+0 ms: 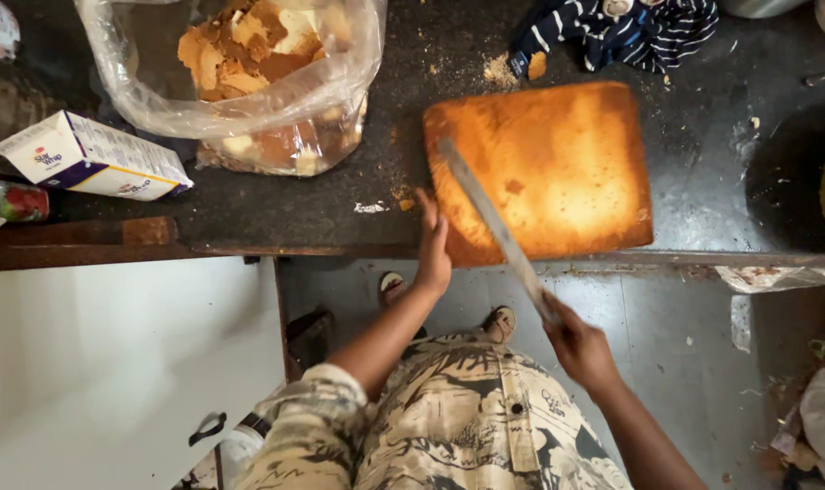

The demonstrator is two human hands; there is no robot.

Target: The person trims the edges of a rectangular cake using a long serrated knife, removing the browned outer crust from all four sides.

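One cake (557, 168) lies on my desk (702, 181), a flat golden-brown slab with rounded corners, darker along its rim and paler in the middle, its near side right at the desk's front edge. I count one long knife (494, 222), its blade lying slantwise across the cake's left part. My right hand (577, 349) is closed round the knife's handle, off the desk's front edge. My left hand (432, 243) is flat, fingers pressed together, laid against the cake's left side at the front edge.

Toward the desk's back left stands one clear bag (249, 82) holding brown cake scraps. One white carton (90, 156) lies near the left edge. One striped cloth (616, 32) is bunched at the back edge, behind the cake. Crumbs are scattered between the bag and the cake.
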